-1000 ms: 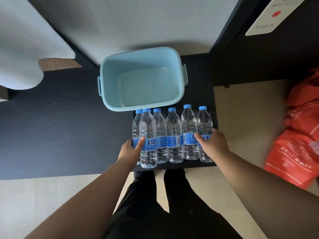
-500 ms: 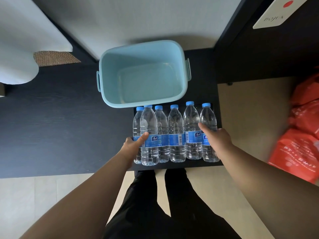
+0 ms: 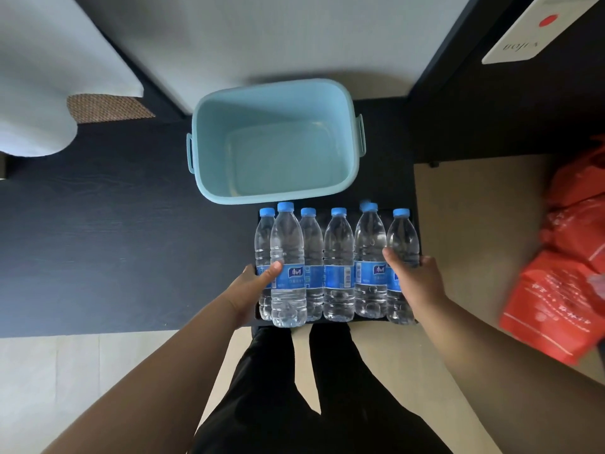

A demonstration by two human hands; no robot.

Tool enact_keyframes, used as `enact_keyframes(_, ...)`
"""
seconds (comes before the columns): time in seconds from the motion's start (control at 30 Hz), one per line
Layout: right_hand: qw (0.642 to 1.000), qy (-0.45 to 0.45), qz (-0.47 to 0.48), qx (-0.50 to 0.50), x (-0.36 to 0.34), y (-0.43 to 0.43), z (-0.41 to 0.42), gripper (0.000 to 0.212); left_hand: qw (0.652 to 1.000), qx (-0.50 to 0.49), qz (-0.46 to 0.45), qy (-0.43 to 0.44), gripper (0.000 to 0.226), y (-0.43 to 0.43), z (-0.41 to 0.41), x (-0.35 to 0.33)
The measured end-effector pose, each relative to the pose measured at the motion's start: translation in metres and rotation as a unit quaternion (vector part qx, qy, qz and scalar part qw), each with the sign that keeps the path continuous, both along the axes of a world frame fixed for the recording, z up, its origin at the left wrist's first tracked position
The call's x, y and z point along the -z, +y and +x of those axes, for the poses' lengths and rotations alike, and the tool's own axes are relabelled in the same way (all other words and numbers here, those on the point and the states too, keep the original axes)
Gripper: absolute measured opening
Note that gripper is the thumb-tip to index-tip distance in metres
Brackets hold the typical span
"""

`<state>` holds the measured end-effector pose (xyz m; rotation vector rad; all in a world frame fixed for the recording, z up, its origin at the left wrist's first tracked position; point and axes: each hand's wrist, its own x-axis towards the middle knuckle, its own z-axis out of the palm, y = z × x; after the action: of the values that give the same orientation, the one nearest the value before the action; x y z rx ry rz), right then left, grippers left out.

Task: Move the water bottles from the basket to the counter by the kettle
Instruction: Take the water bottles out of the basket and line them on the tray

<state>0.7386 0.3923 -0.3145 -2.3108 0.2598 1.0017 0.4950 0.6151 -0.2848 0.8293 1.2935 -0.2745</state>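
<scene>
The pale blue basket (image 3: 276, 142) stands on the dark counter (image 3: 114, 240) with nothing in it, so the emptying looks done; what remains, I judge, is tidying the row and confirming it sits by the kettle, which is not in view. Six water bottles (image 3: 339, 267) stand upright in a tight line at the counter's front edge, just in front of the basket, on what may be a dark tray, though its outline is hard to separate from the counter. The left hand (image 3: 248, 290) is clamped on the second bottle from the left (image 3: 288, 267), thumb across its blue label, and that bottle now sits proud of the row, its cap higher and its base nearer the front edge than a second ago, when it was level with its neighbours. The right hand (image 3: 415, 283) has its grip closed around the rightmost bottle (image 3: 402, 257) at the counter's front right corner, thumb pressing toward the bottle beside it (image 3: 370, 260), whose cap has blurred and risen slightly since half a second ago, suggesting it was nudged. Both ends of the row are being shifted at once, which risks toppling the middle bottles. A red bag (image 3: 563, 283) lies on the floor to the right, well apart
</scene>
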Motion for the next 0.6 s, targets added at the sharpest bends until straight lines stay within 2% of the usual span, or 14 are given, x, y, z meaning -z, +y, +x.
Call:
enact_keyframes(0.13,0.999,0.006,0.016,-0.031,-0.011,-0.007,-0.015,0.084,0.999,0.045,0.019,0.006,0.099,-0.002,-0.011,-0.012)
enact_keyframes(0.27,0.999,0.001,0.027,-0.044,-0.028,-0.01,-0.023,0.072,0.997,0.065,0.034,-0.009,0.07,-0.004,-0.02,-0.029)
enact_keyframes(0.33,0.998,0.001,0.029,-0.054,-0.039,-0.008,-0.025,0.071,0.996,0.07,0.06,-0.006,0.073,-0.005,-0.023,-0.04)
enact_keyframes(0.47,0.996,-0.025,0.029,-0.075,-0.067,0.003,-0.024,0.072,0.992,0.065,0.11,-0.005,0.102,-0.005,-0.026,-0.068)
enact_keyframes(0.6,0.991,-0.041,0.031,-0.121,-0.093,0.018,-0.014,0.078,0.99,0.036,0.138,-0.024,0.09,0.0,-0.025,-0.098)
